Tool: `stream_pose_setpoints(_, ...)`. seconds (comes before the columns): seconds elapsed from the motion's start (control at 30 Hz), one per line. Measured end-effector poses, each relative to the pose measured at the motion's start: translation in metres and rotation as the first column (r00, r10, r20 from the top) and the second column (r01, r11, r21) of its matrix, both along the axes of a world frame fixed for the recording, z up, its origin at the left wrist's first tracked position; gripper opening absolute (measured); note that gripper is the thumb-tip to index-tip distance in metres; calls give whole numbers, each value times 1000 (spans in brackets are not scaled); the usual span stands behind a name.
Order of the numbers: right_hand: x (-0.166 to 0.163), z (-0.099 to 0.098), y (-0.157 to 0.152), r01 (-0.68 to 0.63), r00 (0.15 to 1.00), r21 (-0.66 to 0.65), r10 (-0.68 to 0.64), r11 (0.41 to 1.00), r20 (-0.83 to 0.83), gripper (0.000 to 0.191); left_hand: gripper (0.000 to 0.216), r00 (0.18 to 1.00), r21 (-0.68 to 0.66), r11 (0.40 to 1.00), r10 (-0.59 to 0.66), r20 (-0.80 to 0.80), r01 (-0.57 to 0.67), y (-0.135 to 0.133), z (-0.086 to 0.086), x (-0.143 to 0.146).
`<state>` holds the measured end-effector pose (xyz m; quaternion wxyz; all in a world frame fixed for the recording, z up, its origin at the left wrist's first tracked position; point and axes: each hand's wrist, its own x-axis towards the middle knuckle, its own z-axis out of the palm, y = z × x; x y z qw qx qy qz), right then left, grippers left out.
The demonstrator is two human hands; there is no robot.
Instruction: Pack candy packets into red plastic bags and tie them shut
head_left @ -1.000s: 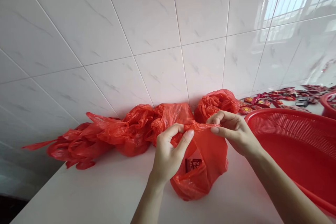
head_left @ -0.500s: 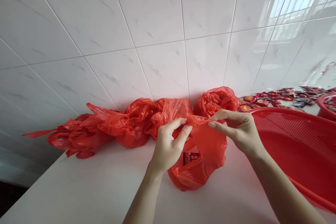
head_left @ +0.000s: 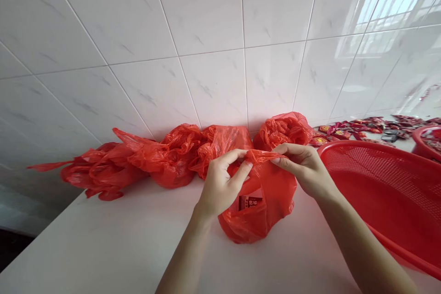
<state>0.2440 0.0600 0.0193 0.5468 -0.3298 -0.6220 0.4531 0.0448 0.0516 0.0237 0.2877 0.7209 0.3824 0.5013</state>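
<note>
A thin red plastic bag (head_left: 275, 197) rests on the white table in front of me. Through its opening a small dark red packet (head_left: 250, 202) with pale lettering shows; anything deeper inside is hidden. My left hand (head_left: 222, 181) pinches the bag's top edge between thumb and forefinger. On the other side, my right hand (head_left: 306, 165) pinches the same edge, a short way from the left fingertips. The gathered plastic between both hands is bunched and slightly stretched.
Several filled red bags (head_left: 175, 161) line the tiled wall (head_left: 213, 82) behind, one of them a rounded bag (head_left: 285, 131). A large red basket (head_left: 386, 216) stands right of my right arm. Small packets (head_left: 365, 128) lie scattered behind it. The white table (head_left: 113, 243) ends at the left.
My right fingers have moved slightly left along the bag's edge, closer to my left hand. More plastic is bunched between them. The view has shifted a little.
</note>
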Motion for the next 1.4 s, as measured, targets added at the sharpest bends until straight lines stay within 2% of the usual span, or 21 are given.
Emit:
stream_pose_setpoints(0.13,1,-4,4,39,992,-82,-48,996,-114,29,20,993,74,990,118,10,-119,2,4,-14)
stream_pose_setpoints(0.23,3,-7,8,40,982,-143,-66,989,-179,31,45,989,74,989,130,-64,-126,0,10,-37)
stream_pose_setpoints(0.3,4,-8,11,30,974,-181,-70,983,-217,34,66,982,28,995,102,-159,-98,-2,15,-58)
stream_pose_setpoints(0.37,4,-9,15,25,966,-211,-78,977,-247,36,77,965,-26,996,78,-249,-87,-3,19,-78)
stream_pose_setpoints(0.43,4,-11,19,17,959,-222,-79,975,-272,36,79,954,-80,993,61,-293,-88,-4,21,-94)
stream_pose_setpoints(0.53,4,-14,25,-8,949,-230,-64,973,-308,35,72,960,-155,983,53,-276,-99,-4,22,-106)
stream_pose_setpoints(0.7,6,-19,29,-25,947,-242,-55,970,-317,36,51,955,-209,975,16,-297,-81,-5,26,-99)
stream_pose_setpoints(0.83,11,-24,31,-39,983,-263,-10,964,-182,37,57,941,-274,961,-50,-334,-46,-7,28,-84)
stream_pose_setpoints(0.93,12,-28,31,-26,999,-253,14,967,-48,43,73,924,-232,968,5,-383,-101,-7,23,-69)
stream_pose_setpoints(1.0,11,-28,30,-27,1000,-241,25,970,-10,43,70,913,-182,973,56,-403,-140,-6,18,-58)
stream_pose_setpoints(1.1,10,-24,26,-61,998,-219,54,974,-39,37,64,902,-91,975,149,-406,-202,-4,11,-39)
stream_pose_setpoints(1.2,11,-18,23,-184,981,-184,169,966,-95,32,71,853,41,931,349,-387,-362,-1,6,-28)
stream_pose_setpoints(1.27,12,-17,22,-261,962,-183,238,948,-137,31,73,818,71,892,439,-372,-446,2,3,-27)
stream_pose_setpoints(1.33,13,-17,22,-312,944,-206,279,927,-177,32,65,822,22,896,416,-389,-443,6,2,-30)
stream_pose_setpoints(1.4,13,-18,22,-333,935,-218,291,917,-205,32,44,859,-83,928,298,-416,-362,10,2,-36)
